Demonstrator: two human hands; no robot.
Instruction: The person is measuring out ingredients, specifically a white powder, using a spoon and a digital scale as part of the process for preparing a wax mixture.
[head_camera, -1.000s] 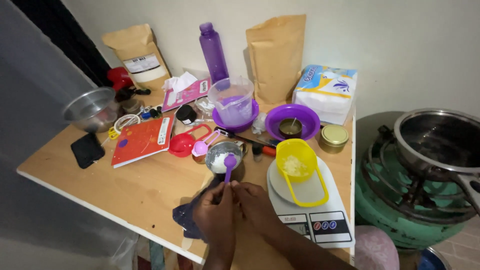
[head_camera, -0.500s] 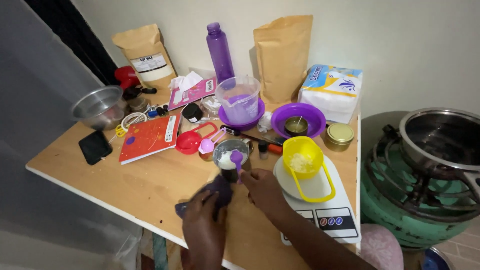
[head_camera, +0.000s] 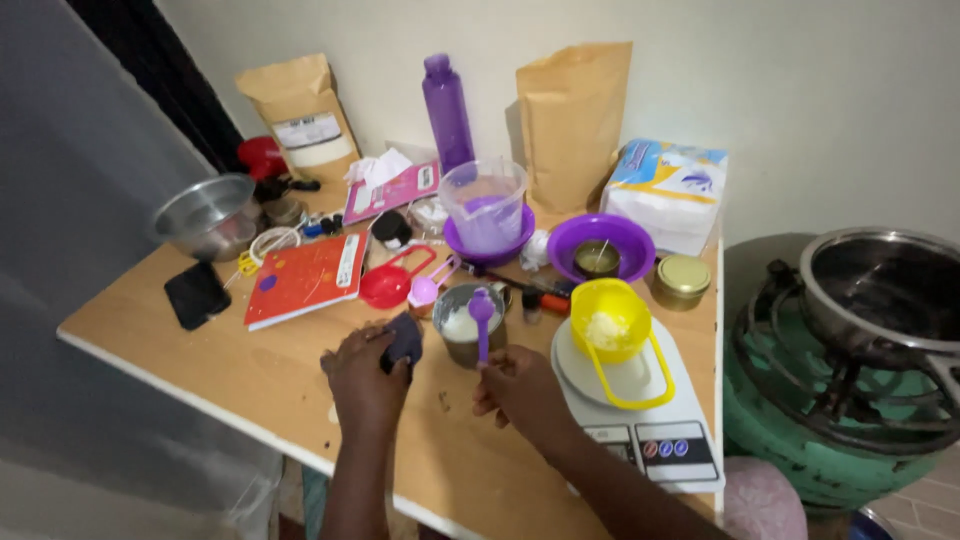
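A small purple measuring spoon (head_camera: 481, 318) is gripped by its handle in the right hand (head_camera: 518, 388), fingers closed around the lower end, so that the spoon stands nearly upright with its bowl just above a small steel cup (head_camera: 468, 326). The cup is set on the wooden tabletop (head_camera: 180, 345) and is filled with a white substance. A dark blue cloth (head_camera: 404, 339) is clutched in the left hand (head_camera: 364, 378), which is closed on it and pressed to the tabletop just beside the cup on its left.

To the right of the cup, a yellow handled scoop (head_camera: 612, 325) with a pale, crumbly material is carried on the round plate of a white kitchen scale (head_camera: 640, 420). Behind the cup, a red measuring spoon (head_camera: 388, 286) and a pink one (head_camera: 426, 290) are laid side by side. Farther back, a clear jug (head_camera: 484, 204) is seated in a purple saucer, a purple bowl (head_camera: 600, 240) is placed to its right, and a purple bottle (head_camera: 446, 112) is stood between two brown paper pouches near the wall. An orange notebook (head_camera: 304, 278) and a steel bowl (head_camera: 206, 214) are found toward the left edge.
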